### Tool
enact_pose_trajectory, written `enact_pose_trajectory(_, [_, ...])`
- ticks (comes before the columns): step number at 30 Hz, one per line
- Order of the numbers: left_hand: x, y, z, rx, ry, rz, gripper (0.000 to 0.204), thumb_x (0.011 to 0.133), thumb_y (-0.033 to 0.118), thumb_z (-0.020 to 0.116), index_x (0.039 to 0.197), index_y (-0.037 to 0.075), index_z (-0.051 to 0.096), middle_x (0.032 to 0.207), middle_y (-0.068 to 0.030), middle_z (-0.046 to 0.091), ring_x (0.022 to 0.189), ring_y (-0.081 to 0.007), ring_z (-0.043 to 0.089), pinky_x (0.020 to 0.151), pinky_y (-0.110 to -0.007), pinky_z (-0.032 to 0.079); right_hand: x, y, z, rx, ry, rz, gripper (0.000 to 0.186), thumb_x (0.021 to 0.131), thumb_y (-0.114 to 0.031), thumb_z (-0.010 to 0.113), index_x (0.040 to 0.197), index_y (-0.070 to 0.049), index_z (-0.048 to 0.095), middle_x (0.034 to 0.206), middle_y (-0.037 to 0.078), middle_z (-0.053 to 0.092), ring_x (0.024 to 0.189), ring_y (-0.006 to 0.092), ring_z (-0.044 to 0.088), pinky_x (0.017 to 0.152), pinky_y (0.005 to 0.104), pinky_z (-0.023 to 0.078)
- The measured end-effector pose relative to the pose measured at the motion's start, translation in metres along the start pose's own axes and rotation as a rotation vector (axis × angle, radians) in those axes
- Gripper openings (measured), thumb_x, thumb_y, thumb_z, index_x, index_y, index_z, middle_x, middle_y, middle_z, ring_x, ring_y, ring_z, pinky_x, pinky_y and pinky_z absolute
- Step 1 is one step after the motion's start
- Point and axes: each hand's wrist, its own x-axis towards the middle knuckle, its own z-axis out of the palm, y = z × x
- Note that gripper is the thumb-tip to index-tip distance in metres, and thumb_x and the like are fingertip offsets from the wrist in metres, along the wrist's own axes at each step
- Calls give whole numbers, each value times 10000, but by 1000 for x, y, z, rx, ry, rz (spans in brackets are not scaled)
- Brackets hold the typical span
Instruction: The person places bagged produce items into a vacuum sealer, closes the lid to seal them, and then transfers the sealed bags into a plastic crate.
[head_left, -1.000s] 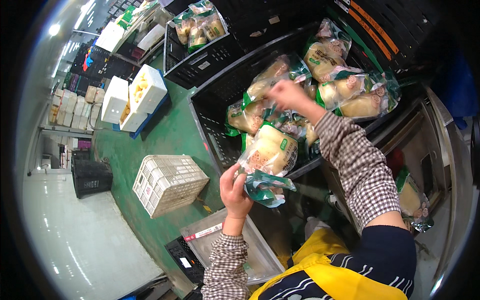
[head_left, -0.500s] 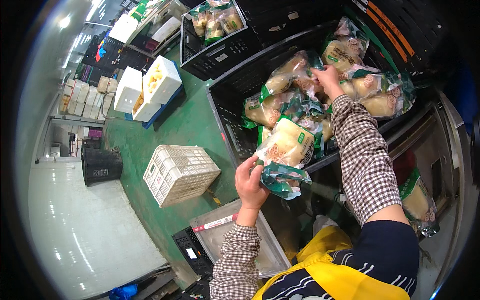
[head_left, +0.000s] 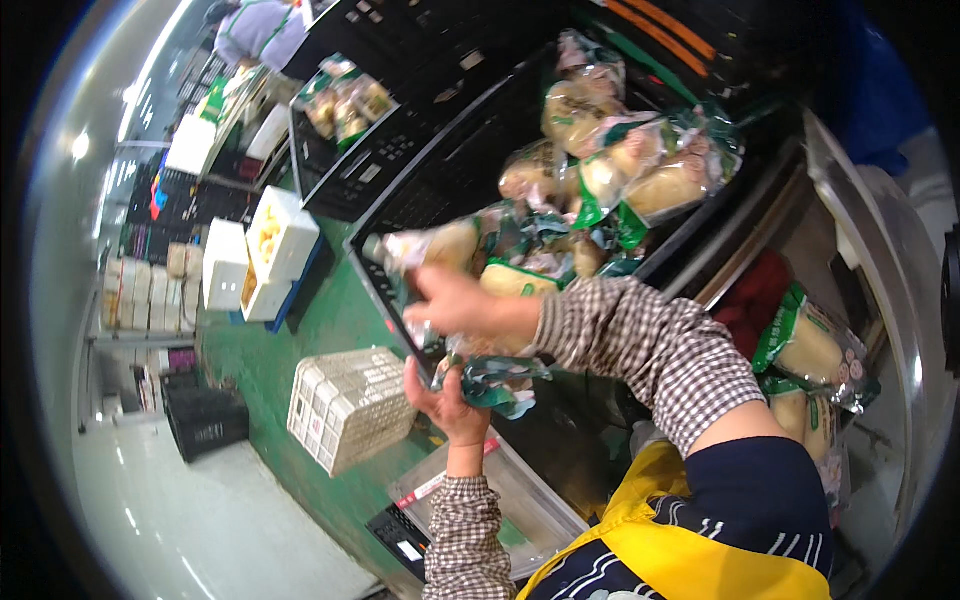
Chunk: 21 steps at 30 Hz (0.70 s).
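Observation:
At the near left corner of a black crate (head_left: 352, 243), my left hand (head_left: 450, 405) is closed on the green end of a clear bag of lotus root (head_left: 508, 384). My right hand (head_left: 465, 305) reaches across above that bag and covers much of it. Motion smears its fingers, so its grip does not show. Just beyond it, another bag of lotus root (head_left: 440, 245) lies by the crate's left wall, blurred. Several more bags, among them a lotus root bag (head_left: 672, 185) at the right, are piled inside the crate.
A white crate (head_left: 345, 410) stands on the green floor at left. Foam boxes (head_left: 275, 235) sit beyond it. Behind is a second black crate (head_left: 345, 165) with bagged lotus root. More bags (head_left: 812, 345) lie right of my right arm. A person (head_left: 262, 32) is far back.
My right hand has swung left and nearer, from the far bags to above my left hand. A bag now lies along the crate's left wall. The view has shifted.

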Motion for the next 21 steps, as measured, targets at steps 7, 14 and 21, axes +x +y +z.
enact_pose_trajectory(7, [-7,-5,-5,-4,-91,-38,407,739,177,721,1109,60,597,1370,-233,337,1288,-426,324,1038,-482,328,-57,-35,16,-394,-270,-65,202,795,-252,619,835,-54,623,757,159,641,730,347,638,640,434,495])
enact_pose_trajectory(14, [-9,-12,3,-59,-13,-3,329,712,178,721,996,38,630,1205,-206,470,1083,-384,491,926,-431,412,-57,-51,-166,-926,551,-308,217,725,-160,684,892,-22,660,930,122,613,891,294,587,789,402,481])
enact_pose_trajectory(21, [-2,2,-8,-38,-101,-54,328,732,149,708,1026,38,612,1114,-222,491,1041,-403,487,896,-455,410,-87,-58,-292,-1596,789,408,413,803,-270,687,1155,-84,578,1177,151,584,1098,361,536,923,434,446])
